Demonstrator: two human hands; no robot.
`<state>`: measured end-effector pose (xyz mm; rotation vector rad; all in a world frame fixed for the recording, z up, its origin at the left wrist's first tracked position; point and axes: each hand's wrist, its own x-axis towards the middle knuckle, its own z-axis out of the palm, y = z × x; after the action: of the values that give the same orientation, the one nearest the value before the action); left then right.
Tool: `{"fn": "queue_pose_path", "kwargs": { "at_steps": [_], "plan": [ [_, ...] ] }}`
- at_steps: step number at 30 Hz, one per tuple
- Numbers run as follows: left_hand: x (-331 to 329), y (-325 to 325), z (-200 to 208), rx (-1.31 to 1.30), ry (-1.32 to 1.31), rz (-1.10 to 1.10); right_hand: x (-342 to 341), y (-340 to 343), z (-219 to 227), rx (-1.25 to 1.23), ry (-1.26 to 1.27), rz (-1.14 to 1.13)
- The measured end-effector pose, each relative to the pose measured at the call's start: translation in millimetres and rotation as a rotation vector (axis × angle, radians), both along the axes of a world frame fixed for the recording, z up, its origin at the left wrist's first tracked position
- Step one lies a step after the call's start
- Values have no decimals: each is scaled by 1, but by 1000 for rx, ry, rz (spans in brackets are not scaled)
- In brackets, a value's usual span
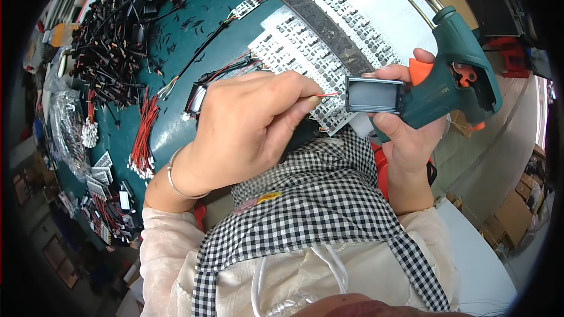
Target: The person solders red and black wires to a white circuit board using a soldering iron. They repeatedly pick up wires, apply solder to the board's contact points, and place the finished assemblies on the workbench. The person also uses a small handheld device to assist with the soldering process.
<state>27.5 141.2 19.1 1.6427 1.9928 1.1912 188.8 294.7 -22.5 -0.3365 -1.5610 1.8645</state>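
Note:
My left hand (241,126) is closed, pinching a thin red wire (329,94) between thumb and index finger. The wire's free end points at the open side of a small black rectangular metal housing (373,95). My right hand (408,144) grips that housing between thumb and fingers. Also in my right hand is the handle of a green glue gun (461,44), with an orange trigger beside my fingers; its nozzle aims away from me. Below and beyond my hands lie white circuit board panels (286,47), with a dark flat strip (326,26) across them.
On the green table (176,61), a large heap of black cables (108,44) stands at the far left. Nearer are a bundle of red wires with white connectors (143,141), a clear plastic bag (69,120) and small boards (103,185). A wired board (244,7) lies at the back.

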Motion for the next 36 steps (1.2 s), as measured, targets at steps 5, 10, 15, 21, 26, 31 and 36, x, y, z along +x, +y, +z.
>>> {"fn": "queue_pose_path", "kwargs": {
  "at_steps": [5,10,15,21,26,31,36],
  "plan": [
    [0,2,-14,67,4,-10,0,-1,1,8,38,36],
    [4,3,-6,89,-95,53,-1,-10,3,-124,5,51],
    [11,12,-7,255,-83,-44,8,-4,-1,-84,-4,269],
    [12,8,-6,68,-81,-171,9,-9,-10,-100,-33,350],
    [1,10,-18,54,-232,-271,6,-21,-1,-185,-59,220],
    [6,14,-29,203,-209,-138,-1,-28,2,-222,-70,122],
    [12,12,-31,109,-98,22,-4,-35,3,-87,-122,-3]
  ]
}}
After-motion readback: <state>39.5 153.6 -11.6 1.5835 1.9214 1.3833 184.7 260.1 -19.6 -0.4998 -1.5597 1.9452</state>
